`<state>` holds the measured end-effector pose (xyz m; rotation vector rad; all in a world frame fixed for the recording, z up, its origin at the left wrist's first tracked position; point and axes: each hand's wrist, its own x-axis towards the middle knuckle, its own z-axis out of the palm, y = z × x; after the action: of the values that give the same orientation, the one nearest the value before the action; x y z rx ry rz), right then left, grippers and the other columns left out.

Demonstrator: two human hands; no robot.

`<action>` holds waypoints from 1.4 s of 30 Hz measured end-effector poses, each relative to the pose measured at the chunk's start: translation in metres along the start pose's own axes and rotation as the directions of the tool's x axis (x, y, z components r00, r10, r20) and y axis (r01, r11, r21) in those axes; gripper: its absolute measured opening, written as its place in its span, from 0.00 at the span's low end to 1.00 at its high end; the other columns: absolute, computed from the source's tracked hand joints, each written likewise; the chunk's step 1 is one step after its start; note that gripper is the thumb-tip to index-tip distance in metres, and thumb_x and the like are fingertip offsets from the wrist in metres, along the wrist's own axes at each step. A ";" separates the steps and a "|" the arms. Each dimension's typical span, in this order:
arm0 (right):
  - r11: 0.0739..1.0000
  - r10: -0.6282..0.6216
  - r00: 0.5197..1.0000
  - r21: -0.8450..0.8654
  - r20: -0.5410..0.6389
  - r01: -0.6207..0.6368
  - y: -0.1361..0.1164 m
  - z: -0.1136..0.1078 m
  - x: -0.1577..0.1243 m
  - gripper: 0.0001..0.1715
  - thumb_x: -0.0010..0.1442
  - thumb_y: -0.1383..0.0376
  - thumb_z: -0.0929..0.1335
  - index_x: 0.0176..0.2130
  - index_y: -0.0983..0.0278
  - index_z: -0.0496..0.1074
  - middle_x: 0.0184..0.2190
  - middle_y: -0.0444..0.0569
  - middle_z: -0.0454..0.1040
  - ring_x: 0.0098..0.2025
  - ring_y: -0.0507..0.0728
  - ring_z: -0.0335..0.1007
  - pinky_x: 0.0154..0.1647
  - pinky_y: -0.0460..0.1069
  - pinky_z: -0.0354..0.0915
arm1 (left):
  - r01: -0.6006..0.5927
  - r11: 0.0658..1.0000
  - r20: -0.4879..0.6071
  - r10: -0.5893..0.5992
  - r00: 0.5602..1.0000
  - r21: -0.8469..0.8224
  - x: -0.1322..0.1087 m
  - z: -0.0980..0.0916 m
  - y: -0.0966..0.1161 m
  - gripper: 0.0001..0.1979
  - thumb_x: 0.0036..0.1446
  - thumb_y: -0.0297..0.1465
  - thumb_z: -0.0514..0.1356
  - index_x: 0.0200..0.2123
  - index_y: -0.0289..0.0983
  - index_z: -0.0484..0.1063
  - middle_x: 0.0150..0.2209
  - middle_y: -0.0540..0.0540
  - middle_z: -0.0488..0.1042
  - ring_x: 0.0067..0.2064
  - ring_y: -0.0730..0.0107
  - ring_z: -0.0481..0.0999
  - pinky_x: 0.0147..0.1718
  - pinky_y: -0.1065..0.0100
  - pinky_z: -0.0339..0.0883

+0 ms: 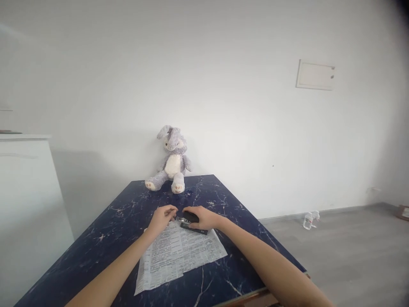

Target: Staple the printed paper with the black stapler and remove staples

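Note:
A black stapler (194,226) lies at the top edge of some printed paper sheets (180,256), its upper arm lifted from its base and a metal part showing between. My right hand (203,216) is wrapped round the stapler from the right. Just left of the stapler's front end, my left hand (162,219) has its fingertips pinched together over the paper's top edge. Whatever lies between those fingertips is too small to make out. The sheets look slightly creased, with uneven lower edges.
The dark blue marble-patterned table (105,238) reaches to the white wall. A grey plush rabbit (173,160) sits at its far end. To the left stands a white cabinet (28,192). Clear plastic bottles (309,220) are on the grey floor at right.

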<state>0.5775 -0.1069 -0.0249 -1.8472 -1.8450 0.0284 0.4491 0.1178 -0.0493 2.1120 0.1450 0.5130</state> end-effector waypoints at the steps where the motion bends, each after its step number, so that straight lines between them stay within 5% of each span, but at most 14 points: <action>1: 1.000 -0.002 1.000 -0.003 -0.001 0.002 0.001 0.000 0.000 0.35 0.59 0.63 0.75 0.64 0.59 0.66 0.52 0.51 0.78 0.46 0.59 0.76 0.47 0.48 0.68 | 0.014 1.000 -0.016 -0.014 1.000 -0.005 0.000 0.000 -0.001 0.28 0.54 0.54 0.61 0.44 0.36 0.78 0.33 0.42 0.80 0.33 0.58 0.80 0.23 0.67 0.67; 8: 1.000 -0.013 1.000 0.008 0.002 0.013 0.002 0.000 -0.001 0.35 0.60 0.62 0.74 0.64 0.60 0.66 0.52 0.51 0.77 0.47 0.59 0.76 0.47 0.48 0.67 | 0.048 0.999 -0.028 -0.047 0.998 0.020 0.000 -0.003 -0.003 0.28 0.53 0.57 0.60 0.35 0.36 0.79 0.28 0.44 0.78 0.28 0.62 0.78 0.25 0.67 0.68; 12: 1.000 -0.017 1.000 0.004 0.004 0.017 0.002 0.000 -0.001 0.35 0.59 0.63 0.74 0.63 0.59 0.66 0.50 0.50 0.78 0.46 0.59 0.76 0.46 0.48 0.68 | 0.046 0.999 0.003 -0.046 0.999 -0.005 -0.001 -0.002 0.004 0.31 0.51 0.58 0.61 0.39 0.35 0.81 0.30 0.42 0.80 0.31 0.58 0.80 0.27 0.66 0.69; 21: 1.000 -0.010 1.000 0.005 0.010 0.010 0.000 -0.001 -0.001 0.34 0.60 0.62 0.74 0.63 0.59 0.66 0.52 0.51 0.78 0.48 0.60 0.76 0.49 0.49 0.68 | -0.070 0.992 0.057 0.064 0.996 0.106 -0.001 -0.005 -0.004 0.19 0.52 0.43 0.66 0.44 0.39 0.84 0.42 0.40 0.84 0.45 0.53 0.82 0.48 0.58 0.73; 31: 1.000 -0.015 1.000 -0.003 0.014 0.015 0.000 0.001 -0.001 0.33 0.60 0.64 0.73 0.63 0.61 0.66 0.50 0.51 0.78 0.45 0.59 0.76 0.46 0.49 0.67 | -0.195 0.963 0.128 0.173 0.977 0.185 -0.002 0.005 -0.008 0.13 0.59 0.37 0.61 0.41 0.38 0.81 0.38 0.43 0.82 0.40 0.57 0.80 0.42 0.62 0.70; 42: 0.998 -0.043 0.999 0.037 0.029 0.042 0.008 0.004 -0.005 0.32 0.64 0.62 0.70 0.64 0.64 0.64 0.53 0.55 0.77 0.48 0.60 0.74 0.50 0.52 0.67 | -0.205 0.959 0.207 0.164 0.964 0.196 0.006 0.011 -0.016 0.12 0.59 0.35 0.64 0.44 0.36 0.82 0.39 0.43 0.84 0.40 0.60 0.81 0.44 0.62 0.71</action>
<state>0.5832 -0.1095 -0.0329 -1.7914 -1.8906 0.0746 0.4604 0.1198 -0.0666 2.3896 -0.1132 0.4172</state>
